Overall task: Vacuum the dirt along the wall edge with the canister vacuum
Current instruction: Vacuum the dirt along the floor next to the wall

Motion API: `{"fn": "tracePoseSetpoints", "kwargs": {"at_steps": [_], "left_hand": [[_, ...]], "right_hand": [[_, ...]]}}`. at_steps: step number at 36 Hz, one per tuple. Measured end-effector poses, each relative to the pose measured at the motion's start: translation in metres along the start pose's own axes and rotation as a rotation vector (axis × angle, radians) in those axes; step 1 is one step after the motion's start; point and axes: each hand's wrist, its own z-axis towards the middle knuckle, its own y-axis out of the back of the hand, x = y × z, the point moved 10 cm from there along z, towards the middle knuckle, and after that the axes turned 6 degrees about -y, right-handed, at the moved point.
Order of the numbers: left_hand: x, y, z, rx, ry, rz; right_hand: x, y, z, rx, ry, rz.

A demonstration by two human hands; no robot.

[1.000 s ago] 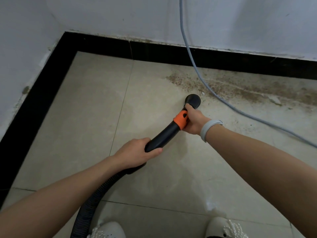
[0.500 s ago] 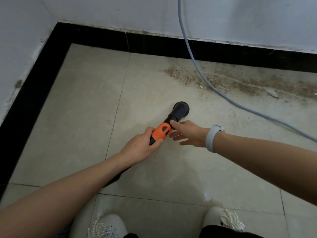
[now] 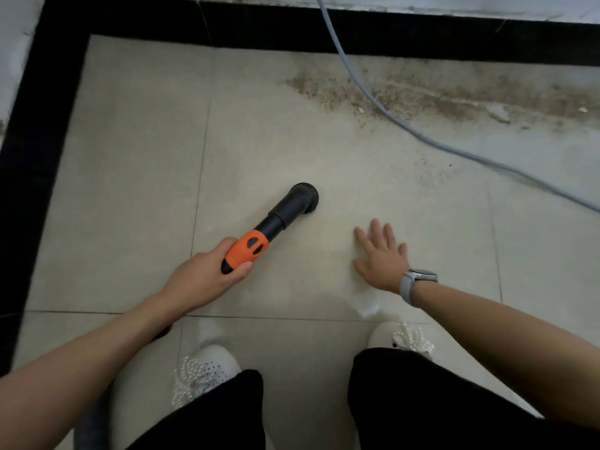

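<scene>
My left hand (image 3: 207, 280) grips the vacuum handle just behind its orange collar (image 3: 246, 251). The black nozzle (image 3: 298, 199) points toward the far wall, its round mouth down on the beige tile, well short of the dirt. A brown band of dirt (image 3: 406, 95) runs along the floor in front of the black baseboard (image 3: 292, 30) on the right half. My right hand (image 3: 381, 258), a watch on its wrist, hovers open with spread fingers to the right of the nozzle, touching nothing. The hose is mostly hidden under my left arm.
A grey cable (image 3: 373, 95) drops from the wall, crosses the dirt and trails off to the right. A black baseboard (image 3: 29, 177) also borders the left side, forming a corner. My white shoes (image 3: 204, 368) stand at the near edge.
My right hand let go of the orange collar and moved off to the right, open. My left hand slid up the handle to the collar. The nozzle drew back from the dirt.
</scene>
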Motion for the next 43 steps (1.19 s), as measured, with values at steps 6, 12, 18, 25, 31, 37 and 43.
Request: {"fn": "tracePoseSetpoints", "kwargs": {"at_steps": [6, 12, 18, 25, 31, 37, 43], "left_hand": [[0.003, -0.004, -0.007, -0.016, 0.011, 0.09], [-0.004, -0.047, -0.041, 0.218, -0.146, 0.154], [-0.039, -0.075, -0.039, 0.298, -0.263, 0.215], [-0.105, -0.069, 0.015, 0.196, -0.335, 0.266], [-0.118, -0.102, -0.014, 0.371, -0.517, 0.39], [-0.108, -0.061, 0.019, 0.186, -0.422, 0.404], [-0.101, -0.029, 0.046, 0.074, -0.335, 0.304]], "right_hand": [[-0.001, 0.022, 0.001, -0.076, -0.046, 0.37], [-0.039, 0.043, -0.008, -0.198, -0.137, 0.798], [-0.079, 0.042, -0.008, -0.237, -0.234, 0.842], [-0.101, 0.048, -0.011, -0.249, -0.248, 0.845], [-0.1, 0.047, -0.012, -0.21, -0.19, 0.819], [-0.093, 0.036, -0.015, -0.156, -0.112, 0.594], [-0.093, 0.034, -0.014, -0.15, -0.095, 0.511]]}}
